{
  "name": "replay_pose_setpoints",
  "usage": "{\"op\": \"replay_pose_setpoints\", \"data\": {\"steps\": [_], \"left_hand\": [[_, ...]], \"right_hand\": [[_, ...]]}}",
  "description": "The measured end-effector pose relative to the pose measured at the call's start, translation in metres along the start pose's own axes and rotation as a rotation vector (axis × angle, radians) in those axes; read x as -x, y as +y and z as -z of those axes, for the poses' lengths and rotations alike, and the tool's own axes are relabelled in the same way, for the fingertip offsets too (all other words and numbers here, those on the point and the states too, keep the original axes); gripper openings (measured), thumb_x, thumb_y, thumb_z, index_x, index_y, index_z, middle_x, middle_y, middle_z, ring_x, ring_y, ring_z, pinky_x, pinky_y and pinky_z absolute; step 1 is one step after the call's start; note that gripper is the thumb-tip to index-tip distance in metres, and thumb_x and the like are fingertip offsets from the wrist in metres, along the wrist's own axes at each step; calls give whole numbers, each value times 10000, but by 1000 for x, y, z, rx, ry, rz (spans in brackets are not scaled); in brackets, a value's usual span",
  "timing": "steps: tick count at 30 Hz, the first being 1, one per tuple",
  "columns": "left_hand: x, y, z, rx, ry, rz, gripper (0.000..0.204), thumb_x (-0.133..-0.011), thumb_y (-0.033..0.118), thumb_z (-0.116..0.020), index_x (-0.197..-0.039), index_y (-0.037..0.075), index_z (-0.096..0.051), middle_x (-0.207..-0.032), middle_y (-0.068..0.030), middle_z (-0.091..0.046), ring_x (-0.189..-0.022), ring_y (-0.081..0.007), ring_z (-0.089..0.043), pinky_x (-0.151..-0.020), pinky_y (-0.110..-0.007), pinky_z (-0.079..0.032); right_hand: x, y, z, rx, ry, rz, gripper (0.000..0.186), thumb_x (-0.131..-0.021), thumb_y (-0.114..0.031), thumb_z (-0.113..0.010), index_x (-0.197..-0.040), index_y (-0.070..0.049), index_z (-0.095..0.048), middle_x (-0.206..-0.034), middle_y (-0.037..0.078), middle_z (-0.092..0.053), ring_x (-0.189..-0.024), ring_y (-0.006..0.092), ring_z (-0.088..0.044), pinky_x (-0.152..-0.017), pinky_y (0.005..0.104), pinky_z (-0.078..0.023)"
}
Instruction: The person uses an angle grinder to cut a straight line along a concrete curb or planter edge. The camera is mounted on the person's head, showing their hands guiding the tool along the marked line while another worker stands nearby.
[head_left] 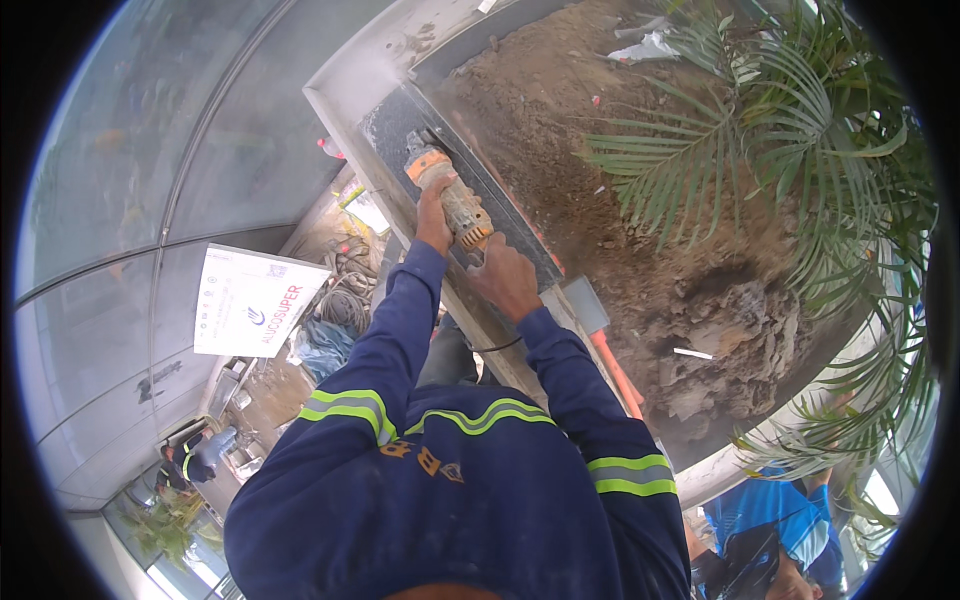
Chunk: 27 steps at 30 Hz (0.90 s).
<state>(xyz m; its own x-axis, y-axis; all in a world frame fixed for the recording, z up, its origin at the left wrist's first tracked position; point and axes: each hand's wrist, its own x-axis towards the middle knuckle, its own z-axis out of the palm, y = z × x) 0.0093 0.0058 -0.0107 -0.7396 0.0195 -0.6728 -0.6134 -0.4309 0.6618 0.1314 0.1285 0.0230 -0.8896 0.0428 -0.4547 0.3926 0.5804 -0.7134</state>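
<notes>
An angle grinder (466,214), orange and coated in pale dust, is held in both my hands over the top of a low planter wall. Wrapped around the side of its body is my left hand (434,215), closer to the grinder's head. My right hand (506,277) is closed on the rear end of the tool. The grinder's head rests on or just above a dark speckled stone slab (495,192) that runs along the wall; its disc is barely visible, and contact cannot be made out. A power cord (497,347) hangs below my right wrist.
A grey-bladed tool with an orange handle (618,375) lies on the wall's soil side. Palm fronds (690,155) overhang the soil (540,100). To the left are a white printed panel (245,300) and coiled rope or hose (345,285). A person in blue (765,525) is at lower right.
</notes>
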Motion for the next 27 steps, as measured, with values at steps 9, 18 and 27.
{"op": "replay_pose_setpoints", "data": {"steps": [9,18,27], "left_hand": [[11,-6,-5,-29,17,-10,437,-833,233,-708,-1157,-2,-533,-876,-177,-631,-727,-357,-696,-642,-499,-610],[17,-7,-10,-51,-5,-32,394,-865,258,-679,-1143,19,-534,-888,-175,-627,-762,-355,-690,-669,-510,-597],[3,-10,1,-85,-20,-3,450,-870,295,-662,-1209,41,-512,-934,-183,-633,-802,-370,-688,-709,-521,-589]], "right_hand": [[9,5,3,3,3,-5,432,-812,-273,-707,-1059,32,-527,-896,286,-712,-886,445,-711,-792,521,-558],[10,7,2,-18,20,-1,401,-814,-243,-698,-1063,37,-555,-894,281,-715,-882,451,-712,-809,513,-563],[14,6,6,-27,21,-3,431,-803,-268,-733,-1066,26,-559,-899,259,-720,-878,435,-718,-796,505,-571]]}}
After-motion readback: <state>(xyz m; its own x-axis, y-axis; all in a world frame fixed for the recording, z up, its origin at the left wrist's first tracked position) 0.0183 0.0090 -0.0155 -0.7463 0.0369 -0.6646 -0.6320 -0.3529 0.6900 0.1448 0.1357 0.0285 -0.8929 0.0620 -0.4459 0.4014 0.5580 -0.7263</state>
